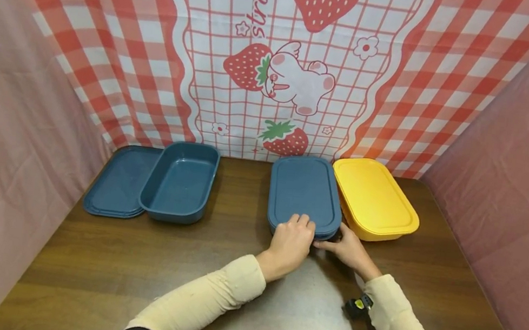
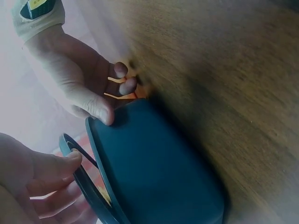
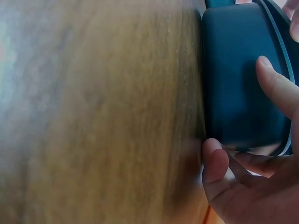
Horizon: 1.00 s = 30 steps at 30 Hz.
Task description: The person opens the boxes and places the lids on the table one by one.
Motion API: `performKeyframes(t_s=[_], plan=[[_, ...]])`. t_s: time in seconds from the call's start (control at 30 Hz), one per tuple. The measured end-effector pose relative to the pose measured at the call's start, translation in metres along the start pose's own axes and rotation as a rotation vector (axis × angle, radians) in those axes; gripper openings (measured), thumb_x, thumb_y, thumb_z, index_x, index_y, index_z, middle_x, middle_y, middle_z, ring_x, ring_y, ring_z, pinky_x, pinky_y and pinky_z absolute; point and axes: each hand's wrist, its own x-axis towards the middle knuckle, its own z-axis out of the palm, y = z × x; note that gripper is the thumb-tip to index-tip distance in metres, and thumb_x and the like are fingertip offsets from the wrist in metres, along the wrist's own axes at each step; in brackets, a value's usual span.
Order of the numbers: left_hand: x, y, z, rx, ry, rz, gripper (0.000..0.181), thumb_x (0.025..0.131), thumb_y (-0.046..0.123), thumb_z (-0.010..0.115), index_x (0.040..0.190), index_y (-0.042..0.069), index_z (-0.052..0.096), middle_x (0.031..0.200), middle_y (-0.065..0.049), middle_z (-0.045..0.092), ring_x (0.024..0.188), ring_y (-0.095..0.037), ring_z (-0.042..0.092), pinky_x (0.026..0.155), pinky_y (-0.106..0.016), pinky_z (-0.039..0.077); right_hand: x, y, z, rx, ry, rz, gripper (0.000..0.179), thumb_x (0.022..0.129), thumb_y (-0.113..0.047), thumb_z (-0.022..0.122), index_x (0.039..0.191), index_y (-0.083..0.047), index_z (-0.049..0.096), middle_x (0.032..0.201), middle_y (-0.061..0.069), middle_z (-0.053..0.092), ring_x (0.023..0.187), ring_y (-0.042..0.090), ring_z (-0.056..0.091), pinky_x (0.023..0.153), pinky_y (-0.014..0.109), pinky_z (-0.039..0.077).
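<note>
At the table's far left corner a dark blue lid is lying flat, and an open blue container is sitting just beside it on its right, overlapping the lid's right edge. Right of the middle, along the far edge, a closed blue container is standing with its long side running away from the person, and both hands are working at its near end. The left hand is reaching forward from a cream sleeve, wrist bent slightly, knuckles up, fingers curling over the near rim of the container's lid; in the left wrist view its fingertips are hooking the lid's edge, which is standing a little away from the container's body there. The right hand is coming in low from the right, forearm angling across the table's near right part, with the thumb pressing on the container's near right corner and the other fingers curling round beneath, so it is gripping that corner. Just beside this container, touching or nearly touching its right side, a yellow container with its lid on is lying at an angle near the far right corner.
</note>
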Motion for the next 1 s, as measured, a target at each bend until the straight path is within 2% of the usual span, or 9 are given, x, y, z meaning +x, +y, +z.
performKeyframes(t_s=[0.33,0.57,0.7,0.83,1.0], plan=[[-0.001,-0.006,-0.002,-0.062,0.032,-0.019,0.024,0.07,0.021,0.081,0.091,0.016,0.071,0.086,0.002,0.066,0.08,-0.014,0.063,0.055,-0.026,0.055,-0.001,-0.004,-0.001,-0.022,-0.01,0.014,0.087,0.079,-0.038,0.08,0.145,0.0,0.038,0.139,0.027,0.051,0.121,0.04,0.055,0.097,0.052,0.048],[-0.002,-0.011,-0.004,-0.125,0.109,-0.026,0.014,0.08,0.021,0.077,0.091,0.015,0.072,0.086,0.002,0.067,0.078,-0.013,0.064,0.056,-0.026,0.055,-0.001,-0.005,-0.001,-0.033,-0.009,0.016,0.084,0.08,-0.039,0.079,0.142,0.001,0.04,0.135,0.026,0.055,0.113,0.035,0.059,0.091,0.046,0.05],[-0.003,-0.014,-0.005,-0.15,0.152,-0.029,0.012,0.081,0.021,0.076,0.091,0.014,0.072,0.086,0.002,0.067,0.078,-0.013,0.065,0.055,-0.026,0.056,-0.001,-0.006,-0.001,-0.038,-0.001,0.011,0.081,0.08,-0.038,0.079,0.14,0.003,0.043,0.131,0.026,0.057,0.108,0.032,0.06,0.085,0.04,0.05],[-0.004,-0.016,-0.006,-0.186,0.17,-0.035,0.014,0.083,0.021,0.075,0.094,0.013,0.073,0.087,0.001,0.068,0.079,-0.014,0.066,0.056,-0.027,0.057,-0.001,-0.005,-0.001,-0.037,0.01,0.003,0.079,0.08,-0.035,0.08,0.139,0.003,0.044,0.131,0.025,0.057,0.108,0.032,0.06,0.084,0.038,0.05],[-0.006,-0.019,-0.008,-0.215,0.163,-0.055,0.015,0.085,0.021,0.074,0.097,0.013,0.073,0.09,0.001,0.069,0.082,-0.014,0.066,0.058,-0.027,0.057,0.0,-0.003,0.0,-0.024,0.007,-0.004,0.079,0.08,-0.033,0.081,0.139,0.003,0.044,0.131,0.025,0.057,0.105,0.03,0.06,0.082,0.035,0.049]])
